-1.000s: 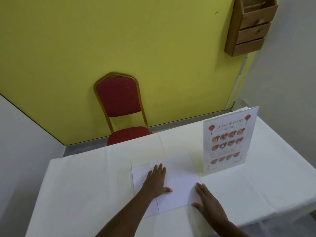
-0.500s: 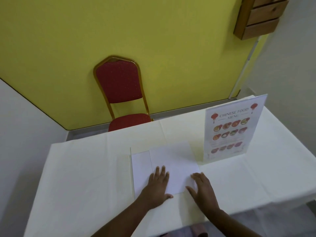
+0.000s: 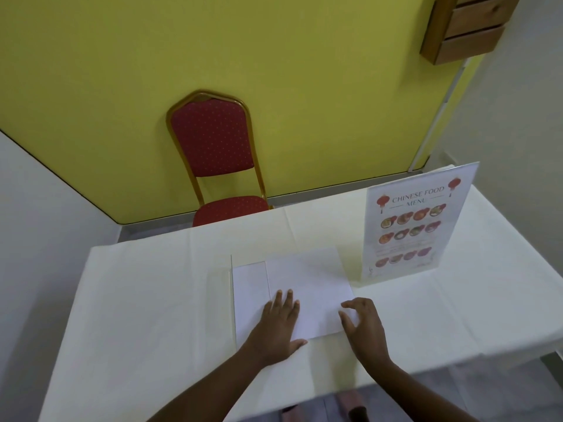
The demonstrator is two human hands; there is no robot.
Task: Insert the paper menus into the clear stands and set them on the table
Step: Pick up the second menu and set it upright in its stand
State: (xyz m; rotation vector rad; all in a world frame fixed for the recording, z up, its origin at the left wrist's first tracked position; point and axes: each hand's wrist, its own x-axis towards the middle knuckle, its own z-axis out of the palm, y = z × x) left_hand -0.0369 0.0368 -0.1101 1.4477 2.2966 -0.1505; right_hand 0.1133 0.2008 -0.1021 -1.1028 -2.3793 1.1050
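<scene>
Left hand (image 3: 278, 325) pressed flat, fingers spread, on blank white paper sheet (image 3: 307, 295) lying face down on white-clothed table (image 3: 146, 300); gripping nothing. Right hand (image 3: 364, 327) at sheet's near right corner, fingers curled, thumb and forefinger apart, tips touching paper edge; pinch not closed. Flat clear stand (image 3: 248, 292) under the sheet, left strip exposed. Further right, upright clear acrylic stand with printed "Chinese Food Menu" page (image 3: 414, 226) standing on table, well apart from hands. Beyond table, red padded chair with gold frame (image 3: 216, 153) against yellow wall (image 3: 274, 71); wooden wall rack (image 3: 469, 25) top right.

Left hand (image 3: 278, 328) flat; right hand (image 3: 364, 328) fingers curled.
</scene>
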